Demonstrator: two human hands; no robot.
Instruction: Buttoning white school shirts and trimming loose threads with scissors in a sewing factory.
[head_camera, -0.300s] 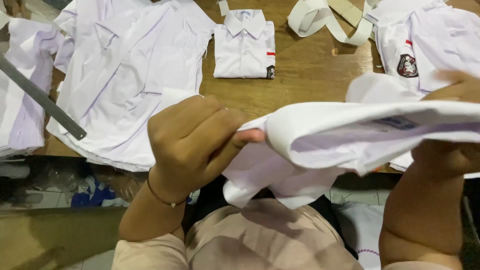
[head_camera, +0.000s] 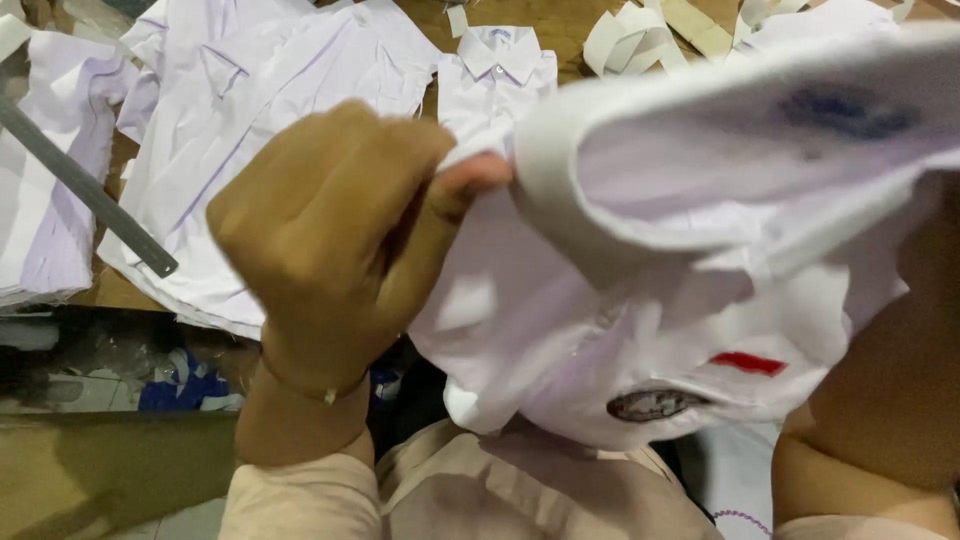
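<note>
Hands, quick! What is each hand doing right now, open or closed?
Left hand: closed, pinching the white cotton shirt with the red stripe and oval badge.
Right hand: hidden behind that shirt; only the forearm shows, so it cannot be told.

Your picture is bright in the upper half and dim in the lower left, where the space under the wooden table (head_camera: 560, 25) falls into deep shadow. The light seems to come from above and gives a soft violet tint to all white cloth. The raised white shirt (head_camera: 700, 250) is very close to the lens, so its upper edge and the dark print on it are blurred. Your left hand (head_camera: 340, 235) is also soft from motion. The spread shirts (head_camera: 270, 110) behind look a little sharper. No hard glare is seen.
</note>
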